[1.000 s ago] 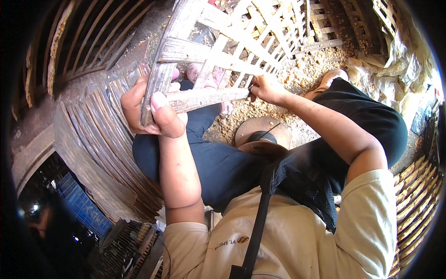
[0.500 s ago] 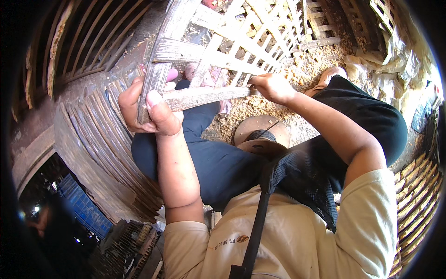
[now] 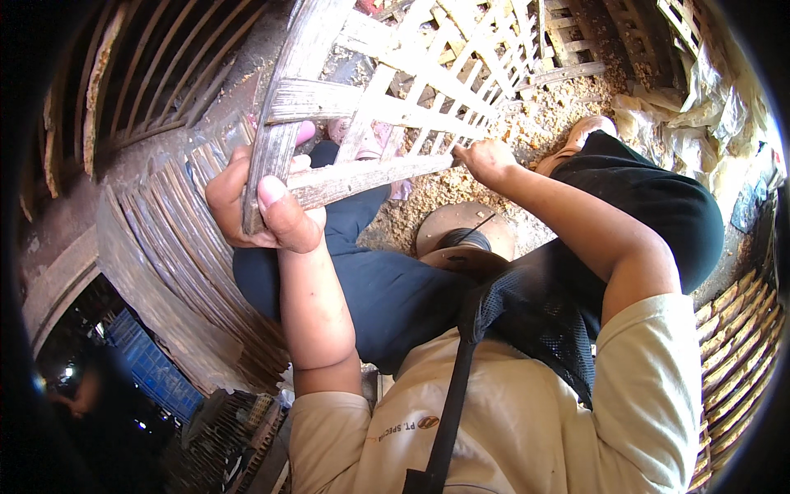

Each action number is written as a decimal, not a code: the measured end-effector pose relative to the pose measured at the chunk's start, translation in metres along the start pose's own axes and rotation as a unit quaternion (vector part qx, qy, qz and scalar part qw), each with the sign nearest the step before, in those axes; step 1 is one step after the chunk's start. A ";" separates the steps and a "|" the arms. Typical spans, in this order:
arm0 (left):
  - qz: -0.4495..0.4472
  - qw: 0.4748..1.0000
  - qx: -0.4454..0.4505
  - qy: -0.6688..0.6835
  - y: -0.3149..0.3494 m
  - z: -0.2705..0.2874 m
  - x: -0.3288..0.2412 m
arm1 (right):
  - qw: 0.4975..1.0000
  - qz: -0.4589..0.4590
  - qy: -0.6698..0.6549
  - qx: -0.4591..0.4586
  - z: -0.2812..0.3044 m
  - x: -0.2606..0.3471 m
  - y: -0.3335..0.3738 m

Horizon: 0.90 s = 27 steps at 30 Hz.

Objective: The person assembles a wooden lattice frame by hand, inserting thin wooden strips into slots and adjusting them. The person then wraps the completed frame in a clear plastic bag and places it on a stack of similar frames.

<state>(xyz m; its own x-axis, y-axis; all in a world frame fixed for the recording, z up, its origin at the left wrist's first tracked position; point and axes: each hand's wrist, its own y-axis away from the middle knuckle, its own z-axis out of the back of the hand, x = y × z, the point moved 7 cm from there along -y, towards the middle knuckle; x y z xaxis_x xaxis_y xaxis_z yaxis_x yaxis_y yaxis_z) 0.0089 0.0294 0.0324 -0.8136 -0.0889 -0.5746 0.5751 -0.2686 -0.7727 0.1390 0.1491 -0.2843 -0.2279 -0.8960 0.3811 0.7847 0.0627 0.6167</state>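
Note:
In front of me stands a weathered wooden lattice panel (image 3: 362,103), its pale slats crossing diagonally. My left hand (image 3: 267,202) is closed round its near left corner, where a thick upright strip meets the lowest slat; the thumb presses on the strip's inner side. At the far right end of that lowest slat (image 3: 370,177), my right hand (image 3: 490,160) is closed in a pinch. A small dark bit shows at its fingertips, too small to name. Below the panel, between my legs, sits a spool (image 3: 465,239) wound with dark wire or cord.
Wood shavings (image 3: 403,226) cover the ground. Stacked curved strips (image 3: 189,247) lie at left, with a slatted frame (image 3: 156,74) beyond. Crumpled plastic sheeting (image 3: 708,123) is at far right, and a slatted piece (image 3: 741,354) at lower right. A blue crate (image 3: 152,362) stands lower left.
My right hand has shifted slightly right and its fingers have drawn back a little from the slat. The panel has tipped slightly; my left hand keeps its grip.

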 end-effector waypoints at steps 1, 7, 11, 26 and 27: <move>-0.001 1.000 0.001 -0.004 0.000 0.001 0.000 | 1.000 0.007 0.012 0.004 0.002 0.002 -0.003; 0.016 1.000 -0.002 0.007 -0.002 0.001 0.007 | 0.992 0.008 -0.083 -0.097 0.002 -0.006 -0.005; 0.009 0.998 0.048 0.025 0.000 0.006 0.010 | 0.985 0.009 -0.129 -0.110 0.008 -0.006 -0.002; 0.008 0.998 0.053 0.022 0.000 0.006 0.015 | 0.887 -0.222 -0.394 -0.092 -0.078 -0.078 0.011; 0.017 0.998 0.048 0.022 0.001 0.007 0.016 | 0.878 -0.208 -0.423 -0.078 -0.085 -0.076 0.010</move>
<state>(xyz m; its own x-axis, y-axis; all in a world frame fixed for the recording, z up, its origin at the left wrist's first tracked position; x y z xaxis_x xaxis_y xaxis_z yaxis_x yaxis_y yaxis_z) -0.0043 0.0207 0.0238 -0.7881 -0.0578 -0.6128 0.5896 -0.3570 -0.7245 0.2132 0.1804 -0.3649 -0.8089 -0.1749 0.5613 0.5863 -0.3124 0.7474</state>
